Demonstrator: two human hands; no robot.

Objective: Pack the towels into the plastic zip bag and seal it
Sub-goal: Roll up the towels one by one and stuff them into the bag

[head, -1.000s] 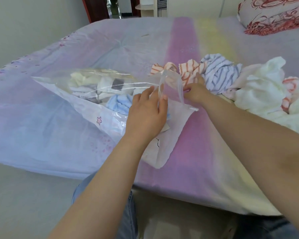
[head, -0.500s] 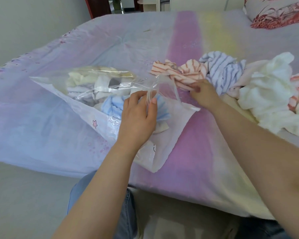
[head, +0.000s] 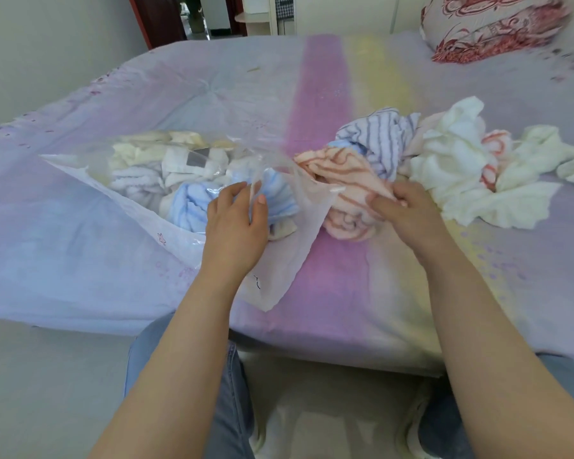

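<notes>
A clear plastic zip bag [head: 136,213] lies on the bed, its mouth facing right, with several pale towels and a blue towel [head: 193,202] inside. My left hand [head: 237,223] pinches the bag's upper lip and holds the mouth apart. My right hand [head: 401,207] grips an orange-striped towel [head: 345,180] just right of the bag's mouth, touching its edge. Behind it lies a blue-striped towel [head: 381,134], and a heap of white towels [head: 461,173] spreads further right.
The bed [head: 345,309] carries a lilac, pink and yellow sheet; its front edge runs just before my knees. A red-patterned pillow [head: 491,24] sits at the far right corner. A doorway [head: 193,14] shows beyond the bed.
My right hand left the bag's edge, took hold of the orange-striped towel and pulled it toward the bag's mouth. My left hand kept the bag's lip pinched.
</notes>
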